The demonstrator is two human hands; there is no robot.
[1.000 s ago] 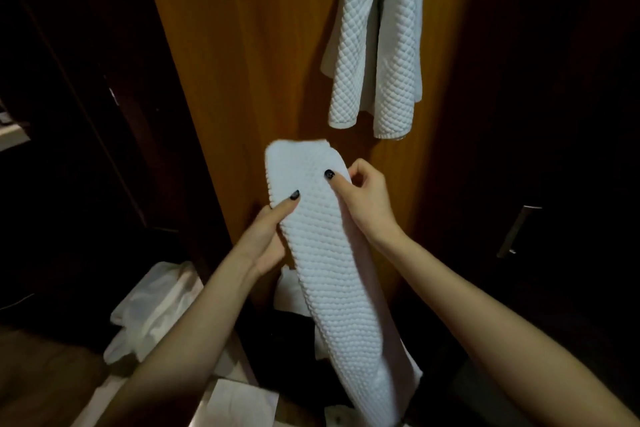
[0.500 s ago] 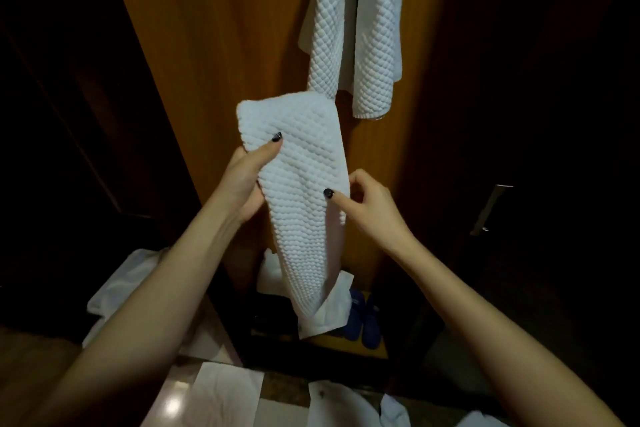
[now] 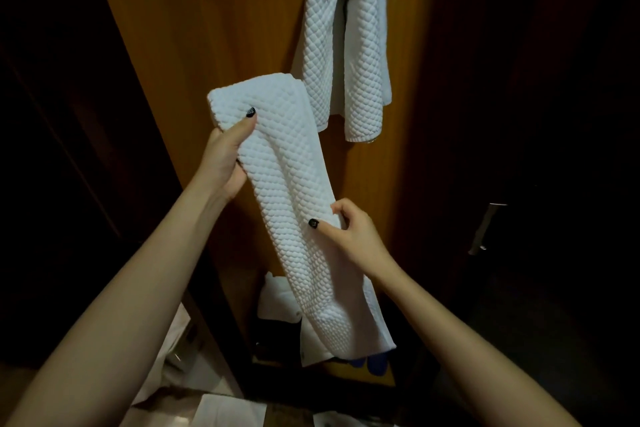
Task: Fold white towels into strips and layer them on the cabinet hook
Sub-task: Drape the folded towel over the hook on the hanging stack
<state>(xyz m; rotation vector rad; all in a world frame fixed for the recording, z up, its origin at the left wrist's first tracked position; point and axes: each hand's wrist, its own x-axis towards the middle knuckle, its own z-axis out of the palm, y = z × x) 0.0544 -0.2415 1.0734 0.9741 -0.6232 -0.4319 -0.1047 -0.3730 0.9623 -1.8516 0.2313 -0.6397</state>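
Left grip (image 3: pixel 225 156) pinching top of towel strip (image 3: pixel 287 191), right grip (image 3: pixel 356 236) pinching midway

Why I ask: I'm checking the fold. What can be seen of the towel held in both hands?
The towel is white, with a raised diamond weave, folded lengthwise into a thick strip. It slants from upper left to lower right before the wooden cabinet panel. The left hand grips its upper end; the right hand pinches its right edge midway. Its lower end hangs free.
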